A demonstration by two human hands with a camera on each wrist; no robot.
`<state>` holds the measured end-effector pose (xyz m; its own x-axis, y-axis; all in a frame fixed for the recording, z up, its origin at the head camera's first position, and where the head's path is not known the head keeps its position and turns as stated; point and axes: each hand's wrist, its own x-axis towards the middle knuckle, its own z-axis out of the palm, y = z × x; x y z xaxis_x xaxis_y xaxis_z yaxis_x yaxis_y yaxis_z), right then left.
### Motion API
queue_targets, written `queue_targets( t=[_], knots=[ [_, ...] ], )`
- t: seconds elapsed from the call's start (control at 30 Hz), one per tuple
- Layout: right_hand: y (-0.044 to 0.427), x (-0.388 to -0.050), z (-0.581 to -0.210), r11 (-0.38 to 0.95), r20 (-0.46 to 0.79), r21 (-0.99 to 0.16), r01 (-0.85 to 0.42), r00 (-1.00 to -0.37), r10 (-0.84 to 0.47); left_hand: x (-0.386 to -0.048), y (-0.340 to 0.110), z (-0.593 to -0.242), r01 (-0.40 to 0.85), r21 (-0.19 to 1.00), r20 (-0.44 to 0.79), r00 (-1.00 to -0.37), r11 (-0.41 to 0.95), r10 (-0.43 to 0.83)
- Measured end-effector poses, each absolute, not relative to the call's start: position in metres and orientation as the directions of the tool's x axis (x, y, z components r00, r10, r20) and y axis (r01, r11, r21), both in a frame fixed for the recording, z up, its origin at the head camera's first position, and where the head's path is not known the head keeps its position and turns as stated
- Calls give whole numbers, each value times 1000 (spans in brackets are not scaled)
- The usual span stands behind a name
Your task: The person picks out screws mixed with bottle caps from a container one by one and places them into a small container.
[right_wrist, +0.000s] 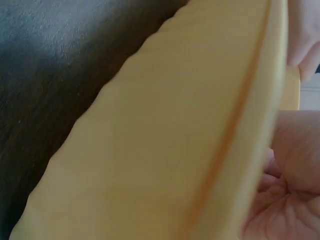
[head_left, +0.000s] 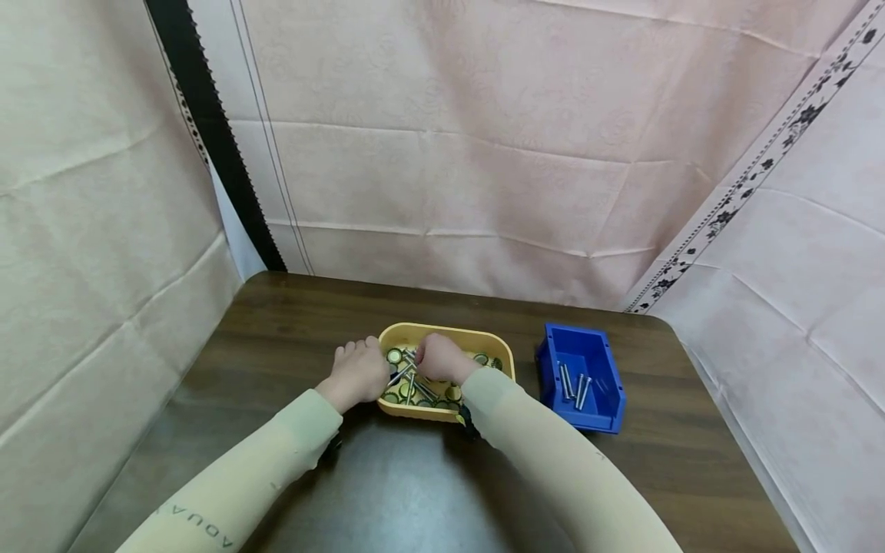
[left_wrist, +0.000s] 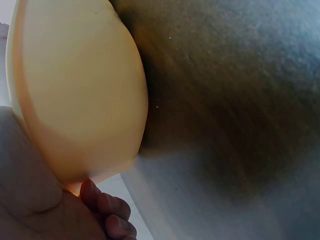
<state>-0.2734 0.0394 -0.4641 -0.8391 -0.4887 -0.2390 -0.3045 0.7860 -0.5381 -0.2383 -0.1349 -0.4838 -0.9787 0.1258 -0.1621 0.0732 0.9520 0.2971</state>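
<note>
A yellow plastic basket stands on the table with several metal bolts lying loose inside. Among them are small round pale shapes with dark green edges. My left hand grips the basket's left end; the left wrist view shows its fingers curled beside the outer wall. Inside the basket, my right hand reaches down over the bolts. Its fingers look bent toward the palm in the right wrist view, but the fingertips and anything between them are hidden.
A blue plastic bin stands right of the basket, with several bolts in it. The dark wooden table ends at pale cloth hangings behind and at both sides.
</note>
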Motion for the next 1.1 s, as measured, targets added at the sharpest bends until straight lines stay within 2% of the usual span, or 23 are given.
queue_targets(
  t=[0.13,0.3,0.47,0.67,0.9,1.1],
  knots=[
    [33,-271,-466,825,-195,-457,-332,-868,-457,-238,-134,-484,72,302,-159,-979,951,125],
    [28,-270,-469,878,-204,-358,-316,-892,-404,-238,-135,-485,68,299,-163,-979,952,121],
    [30,-269,-468,898,-236,-335,-285,-897,-373,-239,-134,-484,68,302,-165,-979,951,122],
    [45,-270,-462,847,-257,-479,-231,-886,-387,-239,-135,-484,77,299,-156,-979,951,128],
    [66,-270,-458,714,-289,-690,-117,-860,-421,-238,-136,-483,80,309,-159,-978,948,134],
    [78,-268,-458,624,-309,-781,-12,-862,-403,-238,-135,-484,74,309,-171,-976,948,132]
  ],
)
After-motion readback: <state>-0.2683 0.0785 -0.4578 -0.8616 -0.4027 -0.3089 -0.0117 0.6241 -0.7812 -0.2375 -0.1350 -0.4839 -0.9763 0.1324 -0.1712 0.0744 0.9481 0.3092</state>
